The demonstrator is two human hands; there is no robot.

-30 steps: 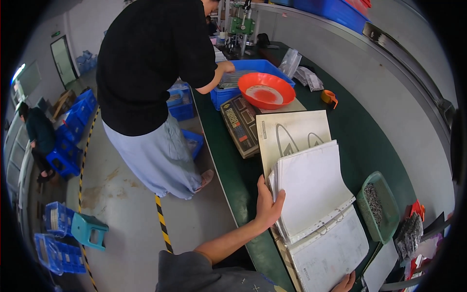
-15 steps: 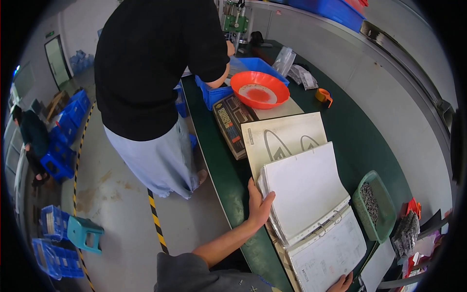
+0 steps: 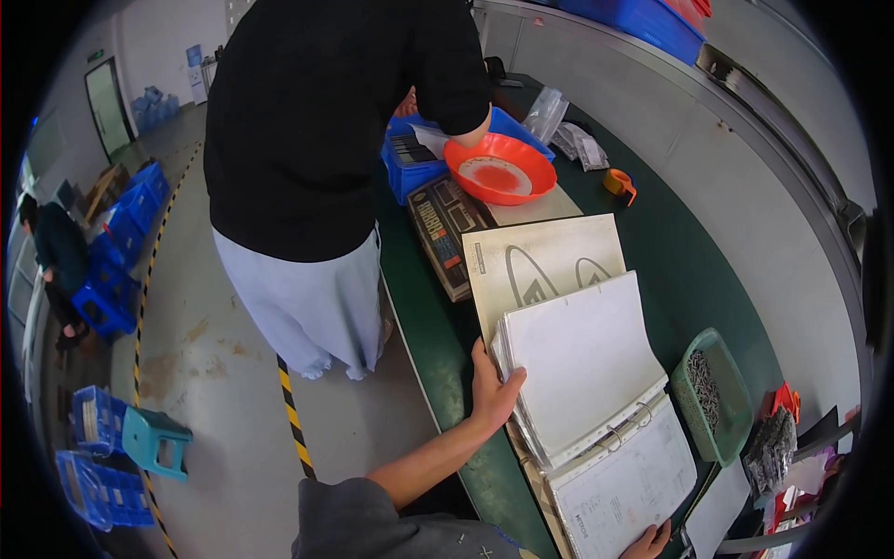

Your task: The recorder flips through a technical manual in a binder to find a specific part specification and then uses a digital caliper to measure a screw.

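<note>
Item: ring binder (image 3: 596, 410), lying open at the near end of the green table (image 3: 689, 252), close to its left edge.

- Your left hand (image 3: 491, 391) — fingers spread flat against the left edge of the stacked pages (image 3: 582, 359), thumb on top; it steadies the stack rather than pinching a sheet.
- Your right hand (image 3: 649, 542) — only the fingertips show at the bottom edge of the view, touching the lower corner of the printed sheet (image 3: 624, 484) on the binder's near half. I cannot tell whether they grip it or merely rest on it.
- Step in hand, as I judge it: you are paging through the binder, holding the turned pages back. The next move would call for lifting one sheet over the metal rings (image 3: 622, 430) without tearing the holes.

Packages and labels, by place:
- White cover sheet (image 3: 545, 256) with grey arched shapes, just beyond the binder.
- Dark weighing scale (image 3: 447, 228) with a striped label, at the left edge, beyond the cover sheet.
- Orange bowl (image 3: 499, 170) on the scale, under the arm of a person in black (a co-worker, not you).
- Blue crate (image 3: 410, 168) at the far left edge.
- Clear plastic bags (image 3: 563, 130) and an orange tape roll (image 3: 619, 184) toward the far right.
- Green basket (image 3: 715, 396) of small dark parts, just right of the binder.
</note>
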